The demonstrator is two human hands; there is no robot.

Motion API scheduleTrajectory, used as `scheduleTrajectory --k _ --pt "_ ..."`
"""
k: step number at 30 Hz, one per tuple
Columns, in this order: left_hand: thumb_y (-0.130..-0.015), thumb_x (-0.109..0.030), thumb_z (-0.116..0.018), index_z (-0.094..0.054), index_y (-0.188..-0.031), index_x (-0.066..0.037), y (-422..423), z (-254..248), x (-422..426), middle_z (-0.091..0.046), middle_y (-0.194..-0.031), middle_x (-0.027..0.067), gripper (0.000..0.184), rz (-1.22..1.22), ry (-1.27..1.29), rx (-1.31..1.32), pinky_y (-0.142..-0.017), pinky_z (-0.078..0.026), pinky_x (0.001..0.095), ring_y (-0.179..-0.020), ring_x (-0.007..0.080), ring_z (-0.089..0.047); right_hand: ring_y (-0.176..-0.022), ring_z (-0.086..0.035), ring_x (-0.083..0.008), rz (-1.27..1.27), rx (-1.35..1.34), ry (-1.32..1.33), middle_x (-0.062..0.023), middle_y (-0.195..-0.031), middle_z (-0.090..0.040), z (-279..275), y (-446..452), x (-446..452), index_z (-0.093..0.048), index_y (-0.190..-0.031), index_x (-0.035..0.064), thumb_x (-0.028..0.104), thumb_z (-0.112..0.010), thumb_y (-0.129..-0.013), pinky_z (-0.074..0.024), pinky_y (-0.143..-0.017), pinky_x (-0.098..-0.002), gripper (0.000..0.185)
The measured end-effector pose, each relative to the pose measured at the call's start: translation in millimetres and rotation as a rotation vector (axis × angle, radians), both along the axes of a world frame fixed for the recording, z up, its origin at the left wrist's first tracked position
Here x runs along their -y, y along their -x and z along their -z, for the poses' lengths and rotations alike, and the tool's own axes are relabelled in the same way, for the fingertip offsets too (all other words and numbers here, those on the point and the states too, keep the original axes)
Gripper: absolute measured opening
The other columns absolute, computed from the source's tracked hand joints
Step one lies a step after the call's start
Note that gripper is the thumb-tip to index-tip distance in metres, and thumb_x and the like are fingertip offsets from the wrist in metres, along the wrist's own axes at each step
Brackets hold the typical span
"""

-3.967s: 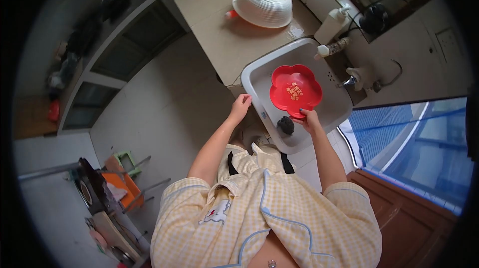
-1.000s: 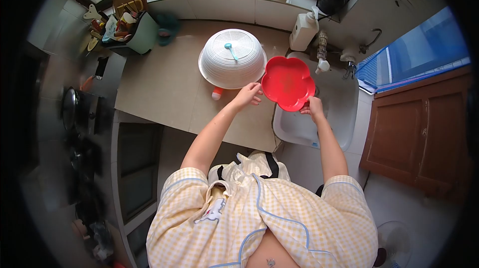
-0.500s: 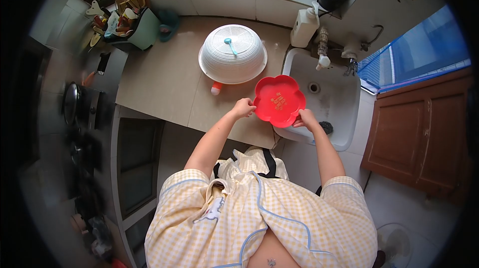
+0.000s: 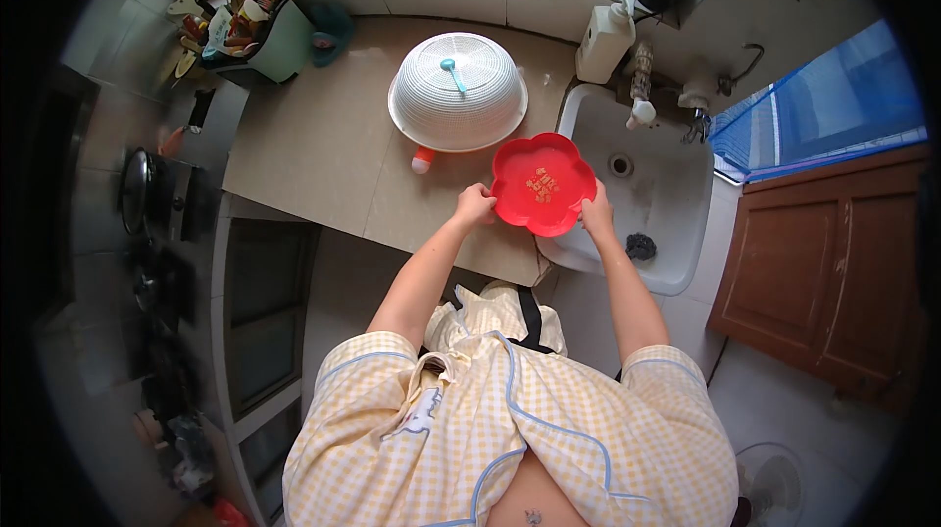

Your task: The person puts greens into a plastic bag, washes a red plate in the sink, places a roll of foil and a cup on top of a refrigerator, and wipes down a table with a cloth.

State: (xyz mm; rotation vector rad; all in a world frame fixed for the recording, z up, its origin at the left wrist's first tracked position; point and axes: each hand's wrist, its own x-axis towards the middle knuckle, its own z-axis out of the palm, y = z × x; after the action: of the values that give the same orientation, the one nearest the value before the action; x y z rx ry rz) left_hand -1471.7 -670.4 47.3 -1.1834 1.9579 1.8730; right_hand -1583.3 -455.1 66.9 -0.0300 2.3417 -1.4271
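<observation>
A red flower-shaped plate (image 4: 542, 185) with a gold design is held level between my hands, over the counter edge and the sink's near left rim. My left hand (image 4: 475, 205) pinches its left edge. On the right side, my right hand (image 4: 597, 214) grips the rim, its fingers partly hidden. Just beyond the plate, a white ribbed basket (image 4: 458, 96) sits upside down on the counter with a small turquoise spoon (image 4: 452, 74) lying on top. The orange and white end of some object (image 4: 422, 160) sticks out from under the basket.
To the right is the white sink (image 4: 676, 223) with a dark scrubber (image 4: 640, 247) in it. A white pump bottle (image 4: 605, 43) stands behind, near the tap (image 4: 697, 123). At the left back, a green utensil holder (image 4: 278, 50) stands on the counter (image 4: 314, 135).
The red plate has moved slightly left and away from me, both hands still on it. My right hand has shifted up along its edge. The view has tilted a little.
</observation>
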Motion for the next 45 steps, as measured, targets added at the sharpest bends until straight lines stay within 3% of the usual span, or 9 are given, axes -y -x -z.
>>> scheduleTrajectory --k 3,8,15,18,27,30,35,39,45 --pt "-0.075 -0.011 -0.055 -0.052 -0.079 0.001 0.5 7.2 2.6 -0.058 -0.072 0.0097 0.013 0.000 0.042 0.002 -0.047 -0.051 0.0292 -0.057 0.0159 -0.058 -0.036 -0.042 -0.0089 0.074 0.221 0.200 -0.0054 -0.055 -0.049 -7.4 4.4 1.3 -0.036 -0.121 0.0089 0.003 -0.036 -0.072 -0.0320 -0.030 -0.0213 0.049" --pt "-0.082 -0.038 -0.049 -0.049 -0.087 0.000 5.0 -8.7 3.1 -0.053 -0.074 0.0076 0.038 0.032 0.007 0.096 -0.048 -0.050 0.0317 -0.059 0.0168 -0.054 -0.034 -0.037 -0.0062 0.198 0.271 0.360 -0.0017 -0.052 -0.046 -20.1 19.1 -15.6 -0.039 -0.119 0.0071 0.001 -0.036 -0.072 -0.0283 -0.029 -0.0185 0.048" --pt "-0.084 -0.040 -0.045 -0.050 -0.090 0.001 7.0 -0.7 -1.9 -0.054 -0.077 0.0099 0.042 0.081 0.107 0.113 -0.050 -0.050 0.0321 -0.063 0.0182 -0.055 -0.030 -0.030 -0.0053 0.289 0.354 0.591 0.0005 -0.047 -0.040 -26.9 31.5 -45.4 -0.047 -0.104 0.0090 0.002 -0.036 -0.072 -0.0210 -0.026 -0.0189 0.034" --pt "-0.083 -0.040 -0.045 -0.051 -0.090 0.004 6.4 6.5 -2.6 -0.056 -0.068 0.0115 0.045 0.074 0.145 0.058 -0.045 -0.049 0.0318 -0.053 0.0171 -0.055 -0.030 -0.029 -0.0054 0.333 0.389 0.634 0.0002 -0.047 -0.040 -27.5 29.2 -43.5 -0.047 -0.102 0.0086 0.002 -0.036 -0.071 -0.0212 -0.026 -0.0189 0.033" --pt "-0.085 -0.046 -0.038 -0.051 -0.088 0.002 10.1 3.0 -0.4 -0.053 -0.074 0.0084 0.050 -0.040 -0.009 0.049 -0.051 -0.050 0.0325 -0.058 0.0184 -0.055 -0.033 -0.038 -0.0072 0.179 0.294 0.420 -0.0014 -0.050 -0.045 -5.0 13.3 -8.8 -0.038 -0.120 0.0077 0.000 -0.036 -0.071 -0.0295 -0.029 -0.0193 0.049" --pt "-0.084 -0.044 -0.042 -0.053 -0.086 0.002 11.3 2.5 -0.8 -0.054 -0.074 0.0095 0.047 -0.113 -0.032 0.014 -0.049 -0.050 0.0314 -0.058 0.0179 -0.056 -0.033 -0.039 -0.0083 0.149 0.302 0.353 -0.0022 -0.051 -0.047 1.6 5.7 -0.8 -0.031 -0.126 0.0118 0.000 -0.035 -0.071 -0.0309 -0.029 -0.0200 0.056" --pt "-0.077 -0.011 -0.053 -0.054 -0.084 0.003 9.8 7.1 -3.5 -0.059 -0.066 0.0112 0.016 -0.041 0.163 -0.034 -0.044 -0.050 0.0283 -0.052 0.0166 -0.058 -0.033 -0.042 -0.0101 0.078 0.272 0.109 -0.0051 -0.051 -0.049 1.8 -5.8 2.0 -0.024 -0.132 0.0195 0.006 -0.038 -0.078 -0.0325 -0.029 -0.0210 0.058" --pt "-0.075 -0.005 -0.052 -0.053 -0.087 0.004 10.1 6.1 -3.9 -0.058 -0.067 0.0099 0.015 -0.041 0.153 -0.016 -0.046 -0.050 0.0271 -0.052 0.0144 -0.057 -0.038 -0.046 -0.0119 0.033 0.341 -0.077 -0.0058 -0.058 -0.053 25.7 8.5 -3.6 -0.041 -0.113 0.0108 0.015 -0.044 -0.079 -0.0367 -0.032 -0.0238 0.034" --pt "-0.072 0.001 -0.049 -0.052 -0.097 0.000 18.4 17.2 -19.0 -0.060 -0.077 0.0110 0.026 -0.058 0.282 -0.150 -0.048 -0.050 0.0269 -0.059 0.0170 -0.059 -0.067 -0.058 -0.0158 0.031 0.505 0.270 -0.0056 -0.078 -0.059 20.8 19.9 -11.9 -0.048 -0.095 0.0084 0.005 -0.049 -0.069 -0.0489 -0.056 -0.0303 0.026"
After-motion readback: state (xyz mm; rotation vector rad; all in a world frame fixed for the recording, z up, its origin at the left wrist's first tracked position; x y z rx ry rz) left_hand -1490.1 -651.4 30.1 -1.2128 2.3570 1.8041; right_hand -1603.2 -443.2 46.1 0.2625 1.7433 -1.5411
